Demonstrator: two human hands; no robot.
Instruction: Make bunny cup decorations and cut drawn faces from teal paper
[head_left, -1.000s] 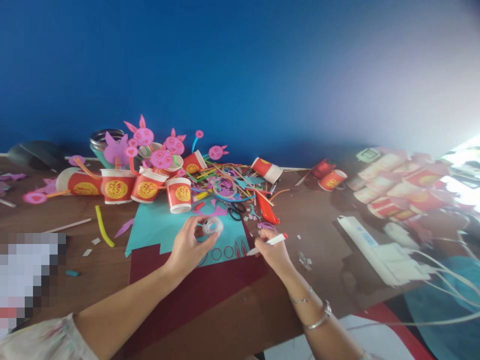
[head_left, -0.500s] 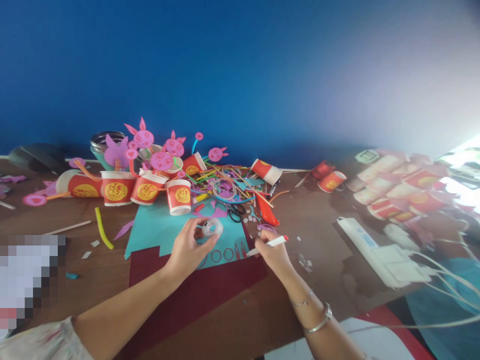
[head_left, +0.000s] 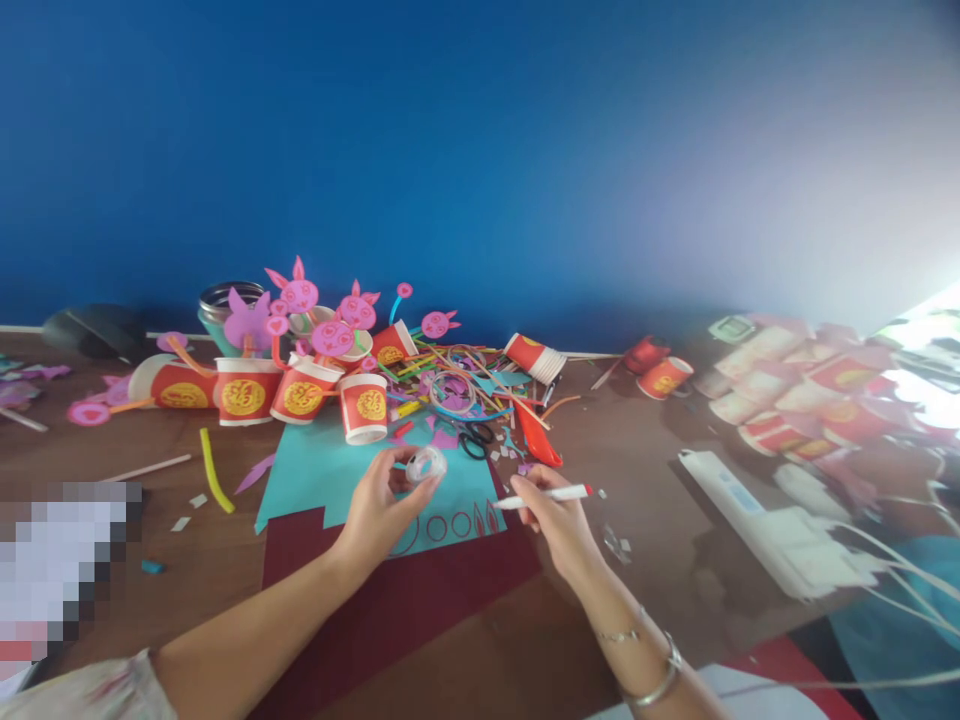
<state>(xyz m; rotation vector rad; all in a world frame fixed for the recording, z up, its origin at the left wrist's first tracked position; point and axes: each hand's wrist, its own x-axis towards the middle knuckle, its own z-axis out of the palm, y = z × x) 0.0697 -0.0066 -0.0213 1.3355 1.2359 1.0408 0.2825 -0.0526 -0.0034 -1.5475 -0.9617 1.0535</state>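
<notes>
One clear ring [head_left: 438, 467] sits gripped between curled fingers and thumb of the left hand [head_left: 381, 508], above the turquoise sheet [head_left: 466, 490], while the right hand [head_left: 556, 525], closed tight, pinches a white marker [head_left: 568, 493], tip beside red pointed outlines [head_left: 481, 521].

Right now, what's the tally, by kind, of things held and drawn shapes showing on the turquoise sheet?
Marker, in right hand: 1
Clear ring, in left hand: 1
Small circles: 2
Pointed shapes: 2
Larger curve, partly hidden: 1
Total: 7
</notes>
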